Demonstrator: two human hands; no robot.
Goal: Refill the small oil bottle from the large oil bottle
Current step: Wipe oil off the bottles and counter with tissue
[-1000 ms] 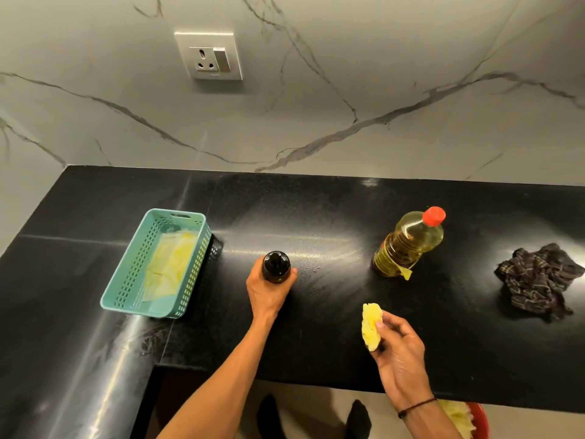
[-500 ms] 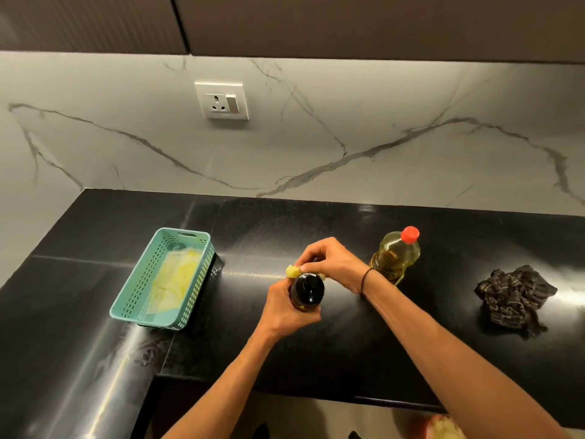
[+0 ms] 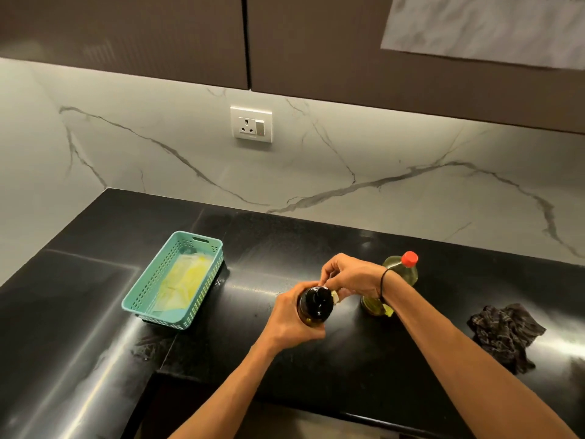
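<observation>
- The left hand [image 3: 292,324] wraps around the body of the small oil bottle [image 3: 316,306], fingers curled tight against its dark sides; judging by the grip, it is there to brace the bottle while the other hand works at the top.
- The small oil bottle is held near the front middle of the black counter [image 3: 285,248], its dark cap facing the camera (whether its base rests on the stone or hangs just above it, I cannot tell).
- The right hand [image 3: 351,275] arches over the bottle's far side, fingertips bunched together and pinching a small pale yellow piece [image 3: 335,296] against the cap's edge; it looks like a wipe or a grip aid for the cap, though what it is stays unclear.
- The large oil bottle [image 3: 400,270] stands upright just behind the right wrist, red cap on, partly hidden by the forearm. It is near enough to reach once the small one is open, so pouring has not begun.
- The teal basket [image 3: 142,299] sits well to the left with yellowish material inside, and the dark cloth [image 3: 506,331] lies crumpled at the right (probably kept handy for drips).
- The likely step in hand is opening or cleaning the small bottle's top before any refill.
</observation>
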